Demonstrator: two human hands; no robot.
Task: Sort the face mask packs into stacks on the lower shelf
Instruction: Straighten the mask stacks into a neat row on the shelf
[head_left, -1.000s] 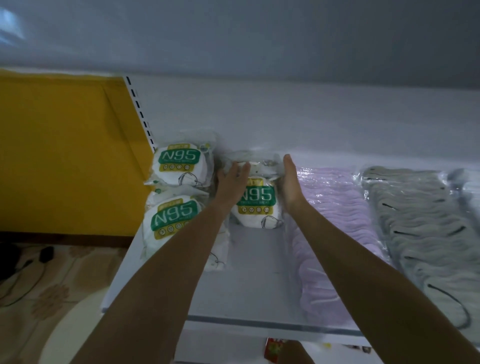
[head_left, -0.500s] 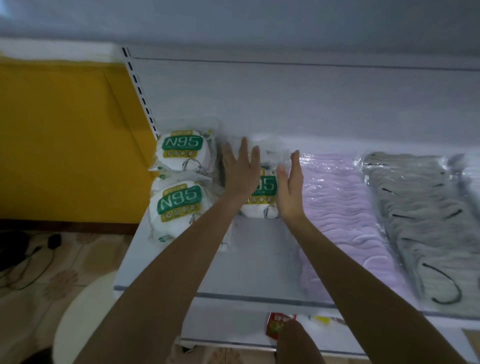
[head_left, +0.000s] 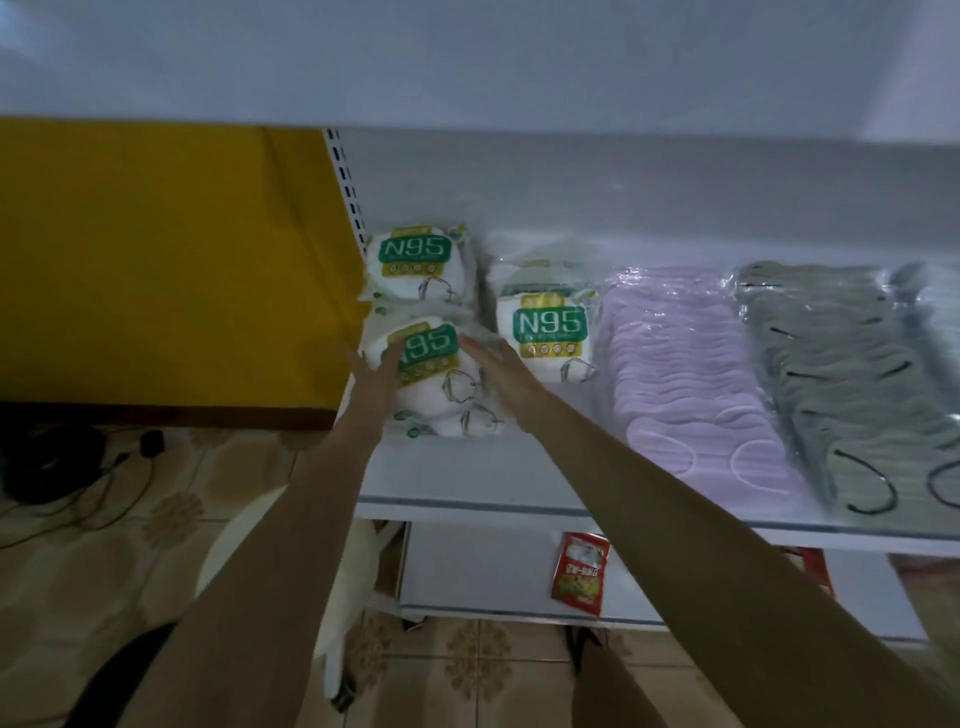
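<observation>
Three white N95 mask packs with green labels lie at the left end of the white shelf (head_left: 467, 478): a back-left pack (head_left: 418, 262), a front-left pack (head_left: 441, 382) lying on another pack, and a pack to their right (head_left: 545, 335). My left hand (head_left: 376, 371) lies with straight fingers against the front-left pack's left side. My right hand (head_left: 496, 371) reaches with straight fingers to its right side. Further right are a pink mask pack (head_left: 685, 374) and a grey mask pack (head_left: 852, 384).
A yellow wall panel (head_left: 156, 260) stands left of the shelf. Below, a lower shelf holds a red sachet (head_left: 579, 571). A white stool (head_left: 291, 587) and black cables (head_left: 78, 467) are on the tiled floor. An upper shelf overhangs the top of the view.
Both hands have left the right N95 pack and moved left and nearer, to either side of the front-left pack. The camera view has shifted.
</observation>
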